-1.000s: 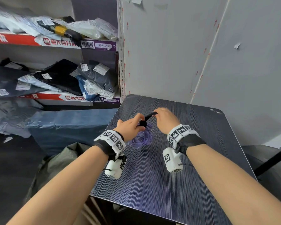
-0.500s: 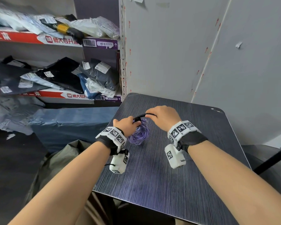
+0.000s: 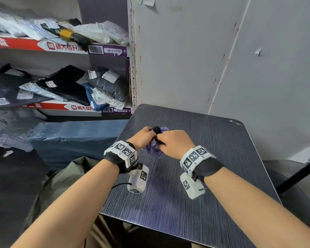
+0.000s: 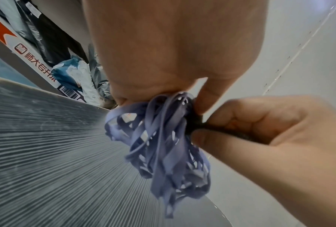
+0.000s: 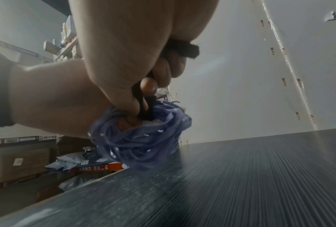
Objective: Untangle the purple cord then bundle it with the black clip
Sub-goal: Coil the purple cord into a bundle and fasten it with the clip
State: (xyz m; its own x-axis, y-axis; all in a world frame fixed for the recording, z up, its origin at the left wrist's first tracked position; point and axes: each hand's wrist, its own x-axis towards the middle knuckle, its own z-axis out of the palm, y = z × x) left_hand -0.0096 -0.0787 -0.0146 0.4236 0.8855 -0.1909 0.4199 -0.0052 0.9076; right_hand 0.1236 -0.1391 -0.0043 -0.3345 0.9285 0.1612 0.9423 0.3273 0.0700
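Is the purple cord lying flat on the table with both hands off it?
No: in the left wrist view the purple cord hangs bunched above the table, gripped by the left hand while the right hand pinches the black clip.

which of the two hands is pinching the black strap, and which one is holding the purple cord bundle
The right hand pinches the black clip strap; the left hand grips the top of the purple cord bundle.

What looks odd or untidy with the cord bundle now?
The purple cord is a loose, uneven bunch, loops sticking out at different lengths. The black clip is not closed; one end sticks out free above the right hand.
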